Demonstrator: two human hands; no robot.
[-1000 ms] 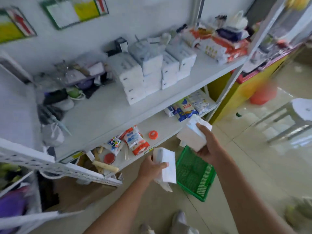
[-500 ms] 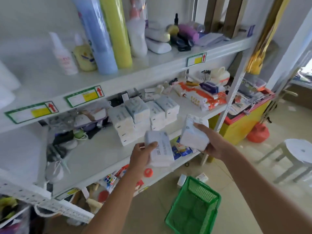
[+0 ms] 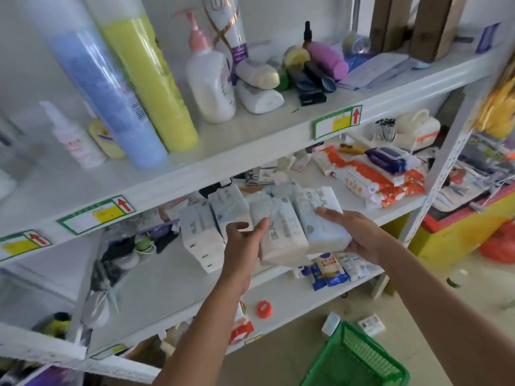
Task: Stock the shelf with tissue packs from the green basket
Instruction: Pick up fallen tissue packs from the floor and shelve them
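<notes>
**Two tissue packs held at the middle shelf, one in each hand**

The left hand [image 3: 245,246] grasps a white tissue pack [image 3: 281,235] at its left edge, thumb laid on the pack's near face. The right hand [image 3: 359,235] grasps a second tissue pack [image 3: 320,218] from the right, fingers spread across its top face and palm at its lower end. The two packs sit side by side and touching, tilted, at the front edge of the middle shelf [image 3: 156,280]. Whether either rests on the shelf board cannot be told.

Just behind and left of the held packs stand the stacked tissue packs [image 3: 200,235] already on the middle shelf, several high and in a close row. Further right on the same board lie orange-and-white packs [image 3: 370,176] with a dark blue wipes pack [image 3: 390,160] on top.

The green basket [image 3: 359,360] stands on the floor at the lower right, below the right forearm, partly cut off by the frame edge. Two small boxes [image 3: 330,323] lie on the floor just beyond it.

The upper shelf [image 3: 250,140] carries a tall blue tube [image 3: 111,87] and a yellow-green tube [image 3: 150,79] leaning together, and a white pump bottle [image 3: 209,79]. A green-bordered price label [image 3: 337,122] with a red arrow is fixed to its front edge. The bottom shelf [image 3: 292,299] holds blue-and-yellow packets [image 3: 331,268] and a red cap [image 3: 264,309]
</notes>
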